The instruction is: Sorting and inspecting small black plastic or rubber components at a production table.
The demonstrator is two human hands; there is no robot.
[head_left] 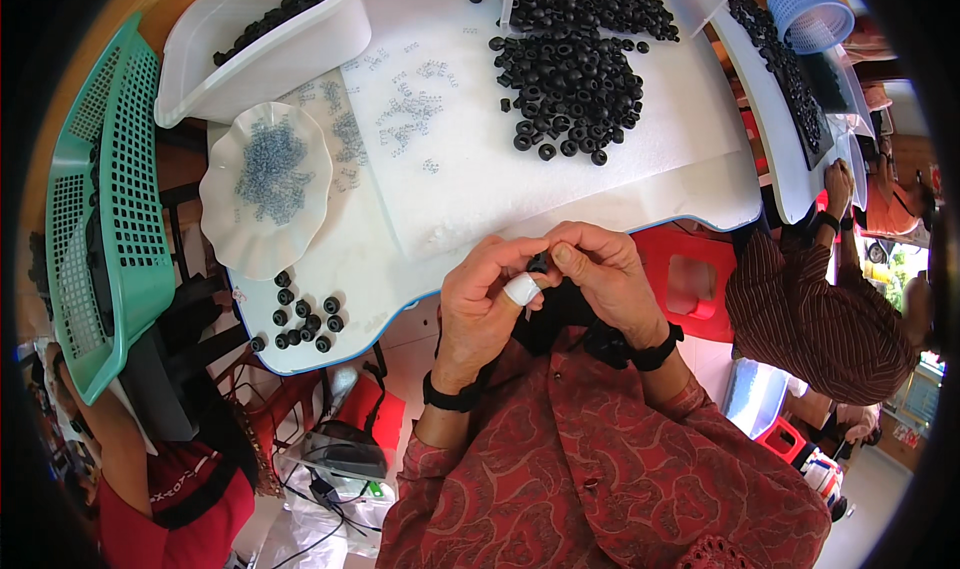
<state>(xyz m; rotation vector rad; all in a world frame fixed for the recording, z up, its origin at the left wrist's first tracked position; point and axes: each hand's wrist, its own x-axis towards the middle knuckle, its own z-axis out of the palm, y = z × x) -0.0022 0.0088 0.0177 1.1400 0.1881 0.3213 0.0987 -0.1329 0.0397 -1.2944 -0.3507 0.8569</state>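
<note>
My left hand [478,304] and my right hand [612,277] meet at the near edge of the table. Between their fingertips they pinch a small black ring-like part [538,263], mostly covered by the fingers. White tape [521,289] wraps one digit of my left hand. Beyond my hands, a big pile of black ring-shaped parts [570,89] spreads over a white sheet. A scalloped white plate [225,184] at the left bears many tiny clear-blue pieces [270,169]. Several black parts [303,321] stand loose at the table's left corner.
At the far left stand a white tub [350,31] with black parts in it and a green plastic basket [135,184]. A red stool [690,284] is right of my hands. Other people [815,314] sit on both sides. A blue basket [810,14] stands at the far right.
</note>
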